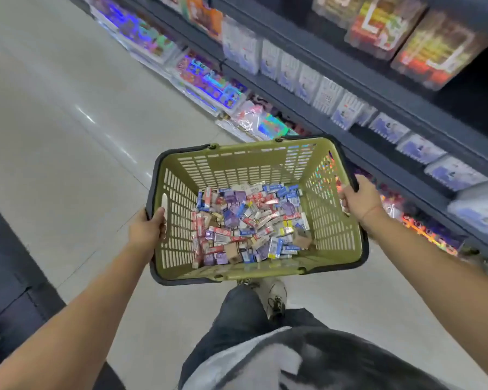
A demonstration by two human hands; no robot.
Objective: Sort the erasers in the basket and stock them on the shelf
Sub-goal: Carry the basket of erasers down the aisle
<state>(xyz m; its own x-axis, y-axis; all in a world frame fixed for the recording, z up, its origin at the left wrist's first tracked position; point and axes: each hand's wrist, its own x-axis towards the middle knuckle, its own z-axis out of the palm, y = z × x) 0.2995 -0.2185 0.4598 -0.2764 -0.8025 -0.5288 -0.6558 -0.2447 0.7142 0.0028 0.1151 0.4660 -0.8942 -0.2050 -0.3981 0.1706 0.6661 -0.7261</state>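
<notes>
Far left, the glossy tiled floor (pixel 68 114) lies a good way below the load, and that's where everything lands if this goes wrong. Now the left grip (pixel 147 230): it is closed around the dark rim on the near-left side of the basket (pixel 237 161), fingers hooked over the edge. The green basket hangs in the air with no counter under it, only those two hands.

Down in the middle are the erasers (pixel 245 220), a loose heap of red, blue, purple and white packs covering the basket's bottom, all mixed together. Nothing pins them down. Tip the basket and I'd expect the pile to slide to the low side, and the shifting weight could drag a rim out of a hand. The walls are slotted too. The gaps look narrower than the packs, but I can't tell for the smallest ones.

On the right, the right grip (pixel 359 201) is clamped on the far-right rim where the dark handle lies. That side runs near the shelf (pixel 350 88), so a swing could clip the pale packets (pixel 290 74) standing along its edge. The shelf is blurred, so where the erasers belong isn't readable, and in my view a wrong slot is the quieter risk.
</notes>
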